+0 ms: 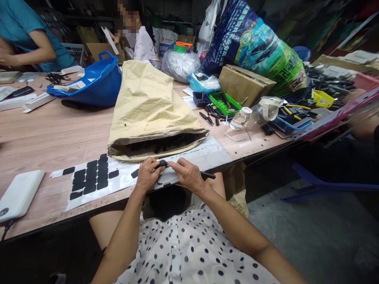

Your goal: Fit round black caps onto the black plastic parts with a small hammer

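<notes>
Over the table's front edge, my left hand (147, 174) is closed, pinching a small black part with a round knob (162, 163). My right hand (188, 173) is closed round a slim black pen-like tool (208, 174), whose end sticks out behind the palm. Its fingertips meet the black part from the right; the tool's tip is too small to make out. Beneath both hands lies a grey-white board (204, 154). To the left, rows of black rounded-square pads (91, 175) sit on a white backing sheet (79, 203). A tan sack (145, 98) lies just beyond, its dark mouth facing me.
A white power bank (22, 193) with a cable is at left. Behind stand a blue basin (89, 85), a cardboard box (244, 85), a green tray (225, 103) and a clear bottle (241, 118). Two people sit across the table. A purple stool (322, 183) is at right.
</notes>
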{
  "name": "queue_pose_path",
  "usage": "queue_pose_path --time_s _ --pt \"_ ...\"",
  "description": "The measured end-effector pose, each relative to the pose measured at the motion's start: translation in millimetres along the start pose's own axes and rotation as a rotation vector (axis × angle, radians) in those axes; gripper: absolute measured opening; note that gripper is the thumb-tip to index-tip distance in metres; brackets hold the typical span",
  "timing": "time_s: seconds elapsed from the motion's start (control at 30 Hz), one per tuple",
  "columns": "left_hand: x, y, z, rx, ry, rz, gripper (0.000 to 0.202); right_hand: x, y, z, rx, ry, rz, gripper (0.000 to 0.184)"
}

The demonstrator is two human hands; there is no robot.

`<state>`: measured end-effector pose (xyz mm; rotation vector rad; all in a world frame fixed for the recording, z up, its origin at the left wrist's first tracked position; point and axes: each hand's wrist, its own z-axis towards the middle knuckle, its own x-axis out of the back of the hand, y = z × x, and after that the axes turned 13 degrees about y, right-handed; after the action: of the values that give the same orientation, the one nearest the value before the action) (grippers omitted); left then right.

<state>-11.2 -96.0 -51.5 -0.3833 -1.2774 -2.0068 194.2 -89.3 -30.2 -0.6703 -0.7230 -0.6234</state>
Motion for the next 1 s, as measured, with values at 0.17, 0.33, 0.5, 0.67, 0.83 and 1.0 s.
queue_pose_path --time_s 0.17,0.33,0.5,0.67,0.83,1.0 --pt "-1.7 -2.0 -0.5 0.023 0.01 -0.01 0.016 4.5 4.9 -0.6 -0.043 0.062 -0.001 0.04" --pt "-3.5 -5.0 -1.3 0.024 0.023 -0.004 0.017 5.8 9.3 -5.4 -0.074 0.042 -0.004 0.038" --pt "-4.3 -5.6 -1.6 0.044 0.015 -0.004 0.018 4.5 19.1 1.5 -0.129 0.109 0.035 0.036" --pt "-3.3 -4.9 -1.6 0.023 0.001 0.033 0.025 2.1 45.4 19.9 -0.085 0.071 -0.037 0.033" --pt "-3.8 -5.6 -2.2 0.004 -0.02 0.049 0.022 -7.1 65.6 25.2 -0.05 0.019 -0.171 0.028" --pt "-3.3 -6.1 -2.8 0.027 -0.025 0.071 0.024 -12.6 68.1 20.6 -0.057 0.036 -0.191 0.025"
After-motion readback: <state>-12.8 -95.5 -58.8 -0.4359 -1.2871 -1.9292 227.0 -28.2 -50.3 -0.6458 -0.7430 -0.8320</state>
